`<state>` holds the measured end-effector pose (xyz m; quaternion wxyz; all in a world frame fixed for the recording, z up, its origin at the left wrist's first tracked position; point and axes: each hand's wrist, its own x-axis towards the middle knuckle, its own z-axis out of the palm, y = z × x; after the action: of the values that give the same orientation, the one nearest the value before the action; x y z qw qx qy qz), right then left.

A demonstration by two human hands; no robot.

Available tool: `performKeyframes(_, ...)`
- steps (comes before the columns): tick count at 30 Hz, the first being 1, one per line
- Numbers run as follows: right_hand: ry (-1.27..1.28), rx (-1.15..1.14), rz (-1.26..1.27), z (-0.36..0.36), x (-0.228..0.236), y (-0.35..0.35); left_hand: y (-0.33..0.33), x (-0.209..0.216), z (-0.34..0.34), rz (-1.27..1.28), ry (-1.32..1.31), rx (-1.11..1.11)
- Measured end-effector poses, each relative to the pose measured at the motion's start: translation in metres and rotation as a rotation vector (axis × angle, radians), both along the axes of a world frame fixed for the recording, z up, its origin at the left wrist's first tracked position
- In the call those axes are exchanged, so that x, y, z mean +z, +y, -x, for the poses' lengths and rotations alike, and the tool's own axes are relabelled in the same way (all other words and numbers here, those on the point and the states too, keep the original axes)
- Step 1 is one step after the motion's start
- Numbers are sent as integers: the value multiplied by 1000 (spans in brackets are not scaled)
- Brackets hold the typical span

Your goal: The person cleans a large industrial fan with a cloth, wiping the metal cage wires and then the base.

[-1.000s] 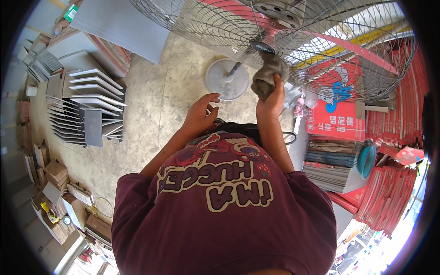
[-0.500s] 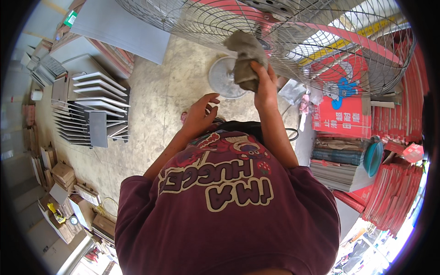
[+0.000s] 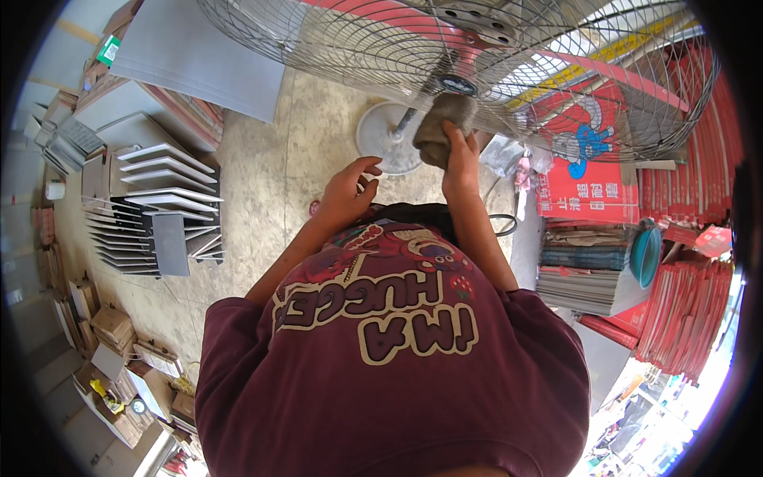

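Note:
My right hand (image 3: 461, 163) grips a bunched grey-brown cloth (image 3: 442, 127), held up against the front of a large fan's wire guard (image 3: 381, 71). The cloth lies just below the dark round hub cap (image 3: 455, 85) at the guard's middle. Red blades show through the wires. My left hand (image 3: 350, 189) hangs in front of my body, fingers loosely curled and apart, touching nothing. Beyond it the fan's round grey base (image 3: 373, 143) stands on the floor, its pole partly hidden behind the cloth.
On the left a dark rack (image 3: 171, 238) holds several upright grey panels. A large grey sheet (image 3: 214, 56) leans behind it. To the right are a red printed carton (image 3: 588, 187), stacked flat red packs (image 3: 687, 318) and a teal basin (image 3: 644, 257). Cardboard boxes (image 3: 114, 324) line the lower left.
The cloth in my right hand has moved down off the hub cap, which now shows. It looks more bunched. My left hand has barely moved.

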<state>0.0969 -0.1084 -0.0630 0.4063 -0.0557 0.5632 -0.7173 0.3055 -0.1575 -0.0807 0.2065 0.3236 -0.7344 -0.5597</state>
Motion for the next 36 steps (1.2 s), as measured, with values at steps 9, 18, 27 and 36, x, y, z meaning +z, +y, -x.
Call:
performKeyframes(9,243,297,279,-77,84,-50,-29,9,-41,27,8,49)
performKeyframes(18,76,118,142,-58,18,-57,-42,9,-52,-2,3,8)
performKeyframes(27,-190,3,-48,-42,-26,-52,-41,7,-58,-30,-5,-20)
performKeyframes(36,269,336,328,-104,79,-70,-42,1,-66,5,34,-25)
